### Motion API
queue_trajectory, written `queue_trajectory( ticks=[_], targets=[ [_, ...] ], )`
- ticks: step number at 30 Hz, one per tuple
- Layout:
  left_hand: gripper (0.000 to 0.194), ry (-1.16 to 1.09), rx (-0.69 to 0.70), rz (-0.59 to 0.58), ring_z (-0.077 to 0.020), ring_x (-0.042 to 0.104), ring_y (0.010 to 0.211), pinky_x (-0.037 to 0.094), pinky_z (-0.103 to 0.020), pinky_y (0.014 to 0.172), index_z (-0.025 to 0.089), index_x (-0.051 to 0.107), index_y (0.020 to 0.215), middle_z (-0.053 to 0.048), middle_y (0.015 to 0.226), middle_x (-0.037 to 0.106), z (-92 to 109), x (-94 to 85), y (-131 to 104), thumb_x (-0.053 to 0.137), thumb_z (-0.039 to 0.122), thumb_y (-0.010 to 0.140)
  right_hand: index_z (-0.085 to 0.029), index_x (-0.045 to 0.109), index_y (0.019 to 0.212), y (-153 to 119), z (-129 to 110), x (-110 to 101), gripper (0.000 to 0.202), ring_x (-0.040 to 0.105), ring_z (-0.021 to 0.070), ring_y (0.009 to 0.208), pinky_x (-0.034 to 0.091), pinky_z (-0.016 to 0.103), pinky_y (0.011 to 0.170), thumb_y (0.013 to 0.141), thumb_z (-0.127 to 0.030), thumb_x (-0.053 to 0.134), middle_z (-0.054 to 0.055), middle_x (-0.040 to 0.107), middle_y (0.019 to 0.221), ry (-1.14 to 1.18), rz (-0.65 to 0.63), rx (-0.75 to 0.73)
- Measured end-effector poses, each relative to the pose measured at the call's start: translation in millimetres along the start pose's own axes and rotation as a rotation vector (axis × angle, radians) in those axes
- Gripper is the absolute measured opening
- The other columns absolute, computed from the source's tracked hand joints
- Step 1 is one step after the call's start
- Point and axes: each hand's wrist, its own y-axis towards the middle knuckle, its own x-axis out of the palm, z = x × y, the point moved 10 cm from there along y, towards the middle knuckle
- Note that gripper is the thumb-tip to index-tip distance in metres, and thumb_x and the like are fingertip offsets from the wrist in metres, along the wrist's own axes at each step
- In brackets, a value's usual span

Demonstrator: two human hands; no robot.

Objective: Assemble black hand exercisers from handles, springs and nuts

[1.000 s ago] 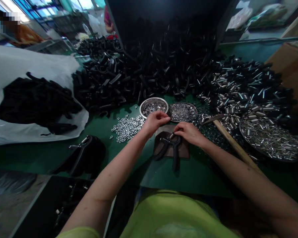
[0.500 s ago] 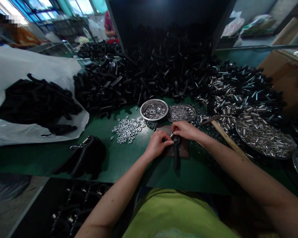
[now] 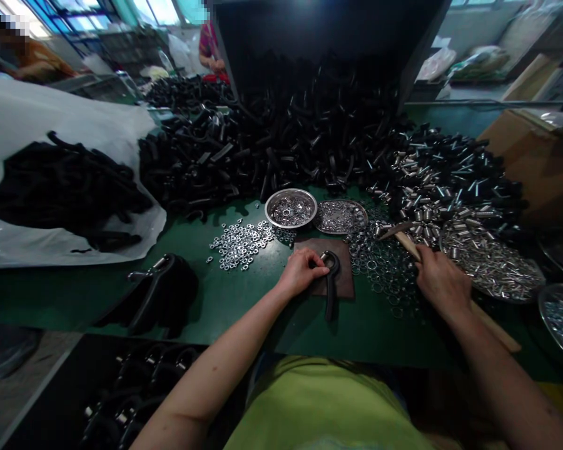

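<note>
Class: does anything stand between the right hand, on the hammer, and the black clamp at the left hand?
Nothing tall is visible there; loose rings lie low on the green tabletop between the right hand and the brown pad under the black clamp.

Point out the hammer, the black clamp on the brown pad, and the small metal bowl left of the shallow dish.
Hammer [image 3: 495, 326], head view: wooden handle, near its end.
Black clamp [image 3: 330, 295], head view: its straight arm.
Small metal bowl [image 3: 289, 225], head view: its near rim.
</note>
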Motion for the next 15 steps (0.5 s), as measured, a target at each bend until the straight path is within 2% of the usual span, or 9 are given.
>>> queue_trajectory(
  ticks=[3, 6, 8, 10, 13, 15],
  targets=[
    [0.017, -0.007, -0.082, -0.037, -0.0147, 0.056, 0.079, 0.041, -0.026, 0.072, 0.017, 0.065, 0.071, 0.000, 0.082, 0.062, -9.1, 2.3, 4.2, 0.074, 0.031, 0.066, -0.020, 0.048, 0.131, 2.3, -8.6, -13.9, 0.044, 0.060, 0.0281, 0.070, 0.045, 0.040, 0.054, 0.089, -0.030, 0.039, 0.016, 0.062, 0.094, 0.202, -0.010, 0.001],
    [0.020, -0.045, -0.161, -0.104, -0.0134, 0.056, 0.071, 0.041, -0.024, 0.065, 0.017, 0.065, 0.067, 0.001, 0.074, 0.062, -17.3, 7.0, 8.6, 0.075, 0.034, 0.063, -0.027, 0.039, 0.139, 0.3, -34.4, -42.7, 0.047, 0.062, 0.0212, 0.066, 0.050, 0.036, 0.057, 0.092, -0.032, 0.034, 0.009, 0.065, 0.090, 0.629, -0.056, -0.073],
    [0.021, -0.076, -0.198, -0.128, -0.0124, 0.054, 0.065, 0.040, -0.023, 0.060, 0.017, 0.064, 0.065, 0.001, 0.068, 0.061, -20.8, 8.7, 10.1, 0.075, 0.035, 0.061, -0.031, 0.028, 0.144, -4.6, -52.5, -62.3, 0.050, 0.064, 0.0185, 0.069, 0.053, 0.033, 0.060, 0.094, -0.032, 0.031, 0.006, 0.066, 0.096, 0.836, -0.046, -0.096],
    [0.023, -0.107, -0.221, -0.134, -0.0117, 0.053, 0.062, 0.039, -0.022, 0.058, 0.017, 0.064, 0.065, 0.002, 0.064, 0.060, -22.6, 9.5, 10.5, 0.076, 0.035, 0.060, -0.032, 0.023, 0.146, -10.2, -73.5, -70.9, 0.052, 0.066, 0.0194, 0.084, 0.055, 0.035, 0.071, 0.094, -0.030, 0.031, 0.007, 0.064, 0.113, 0.890, -0.038, -0.144],
    [0.023, -0.131, -0.255, -0.135, -0.0109, 0.052, 0.059, 0.038, -0.022, 0.056, 0.017, 0.063, 0.064, 0.003, 0.062, 0.060, -25.2, 11.1, 9.6, 0.075, 0.035, 0.060, -0.029, 0.035, 0.141, -17.4, -111.4, -57.7, 0.048, 0.060, 0.0225, 0.108, 0.051, 0.040, 0.089, 0.093, -0.028, 0.034, 0.006, 0.057, 0.129, 0.808, -0.173, -0.312],
    [0.022, -0.131, -0.274, -0.143, -0.0105, 0.052, 0.057, 0.038, -0.022, 0.056, 0.017, 0.061, 0.063, 0.003, 0.060, 0.060, -26.4, 12.5, 9.3, 0.075, 0.034, 0.060, -0.028, 0.042, 0.137, -19.8, -124.3, -51.8, 0.045, 0.056, 0.0229, 0.115, 0.049, 0.041, 0.094, 0.093, -0.028, 0.034, 0.004, 0.056, 0.131, 0.756, -0.244, -0.385]
  ],
)
